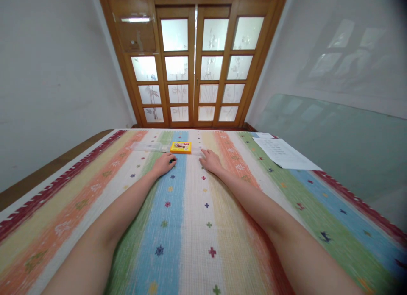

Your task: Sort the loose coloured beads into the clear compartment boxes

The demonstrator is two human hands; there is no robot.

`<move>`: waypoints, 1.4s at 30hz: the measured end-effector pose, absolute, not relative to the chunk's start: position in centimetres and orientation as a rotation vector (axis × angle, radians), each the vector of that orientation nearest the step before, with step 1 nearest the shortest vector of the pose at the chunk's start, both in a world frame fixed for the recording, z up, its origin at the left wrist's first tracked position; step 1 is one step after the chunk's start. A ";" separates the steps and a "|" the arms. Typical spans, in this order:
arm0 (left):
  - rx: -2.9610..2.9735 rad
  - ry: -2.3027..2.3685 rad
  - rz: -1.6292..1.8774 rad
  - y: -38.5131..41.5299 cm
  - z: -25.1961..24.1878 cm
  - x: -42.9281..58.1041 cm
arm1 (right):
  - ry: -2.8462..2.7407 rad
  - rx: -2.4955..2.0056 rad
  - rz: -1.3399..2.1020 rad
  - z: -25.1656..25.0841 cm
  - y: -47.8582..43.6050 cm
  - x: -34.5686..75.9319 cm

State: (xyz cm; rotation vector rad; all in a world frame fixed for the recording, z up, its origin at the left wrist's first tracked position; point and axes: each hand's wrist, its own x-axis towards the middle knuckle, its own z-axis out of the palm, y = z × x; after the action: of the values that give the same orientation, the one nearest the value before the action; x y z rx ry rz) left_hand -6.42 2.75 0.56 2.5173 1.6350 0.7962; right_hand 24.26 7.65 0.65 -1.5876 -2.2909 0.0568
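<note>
Both my arms stretch out over a striped, many-coloured cloth [190, 227] that covers the table. A small yellow box [181, 147] lies near the far edge, on top of a clear flat strip [149, 146]. My left hand [164, 163] rests on the cloth just in front of the box, fingers curled, with something small and dark under the fingertips that I cannot make out. My right hand [210, 160] lies flat to the right of the box, fingers stretched toward it, holding nothing.
A white printed sheet [284, 153] lies at the far right of the cloth. A glass pane [333, 138] leans along the right wall. Wooden doors with frosted panes [193, 62] stand behind the table. A bare wooden edge [47, 170] shows on the left.
</note>
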 end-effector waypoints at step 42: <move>2.346 2.084 0.683 1.9 0.8 -18.9 | -2.476 -1.437 0.074 1.5 8.3 14.0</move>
State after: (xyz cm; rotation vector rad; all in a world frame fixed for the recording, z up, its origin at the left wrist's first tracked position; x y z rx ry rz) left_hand -18.94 1.92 0.78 2.3460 2.0836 0.6834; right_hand 14.03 8.26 1.46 -1.4373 -2.4758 0.0736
